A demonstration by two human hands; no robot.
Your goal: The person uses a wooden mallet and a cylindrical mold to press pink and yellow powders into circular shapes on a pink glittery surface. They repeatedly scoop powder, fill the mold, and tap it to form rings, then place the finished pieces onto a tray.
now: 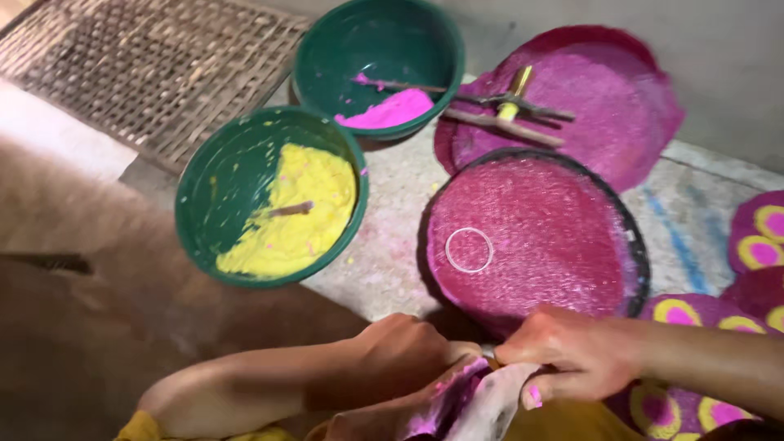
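Both hands met at the lower edge of the view over a pale cloth (482, 404) smeared with pink. The left hand (400, 355) was curled into a fist, its fingers closed on a fold of the cloth. The right hand (572, 351) pinched the cloth's upper edge, its fingers drawn narrow together, one pink-stained nail showing. The cloth lay bunched between the two hands, close to the person's lap.

Just beyond the hands a round tray (637, 269) held a magenta disc (539, 237) with a small clear ring (469, 250) resting on it. Farther off stood a green bowl of yellow paste (273, 196) with a stick in it, and a second green bowl of pink powder (380, 69). Behind the tray, another magenta sheet (604, 106) carried a few sticks (502, 110). A woven mat (147, 65) lay at upper left.
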